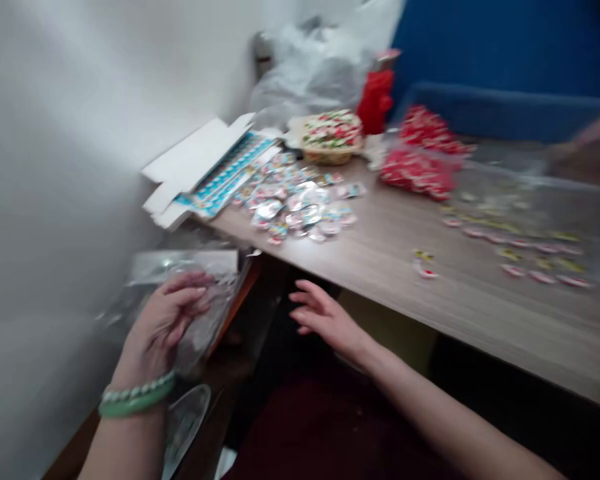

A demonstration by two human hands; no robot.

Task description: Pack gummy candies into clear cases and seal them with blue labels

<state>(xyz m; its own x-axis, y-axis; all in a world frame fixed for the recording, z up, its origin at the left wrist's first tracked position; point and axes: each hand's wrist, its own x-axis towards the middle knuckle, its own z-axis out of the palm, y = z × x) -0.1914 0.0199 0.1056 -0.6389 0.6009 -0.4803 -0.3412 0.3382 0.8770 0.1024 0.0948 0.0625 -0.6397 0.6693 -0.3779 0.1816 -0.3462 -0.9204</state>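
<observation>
Your right hand is empty at centre, fingers spread; your left hand curls over a clear plastic bag, lower left, grip unclear. Shiny silvery packets lie heaped upper centre; small red-and-yellow pieces sit in rows, right.

Free passage and obstructions: a bare strip of tabletop runs inward from the near edge, between the heap of shiny packets and the lone small piece, wide enough for the right hand. The basket and red-filled bags obstruct its far end. Clear plastic bags and the wall crowd the left hand.
</observation>
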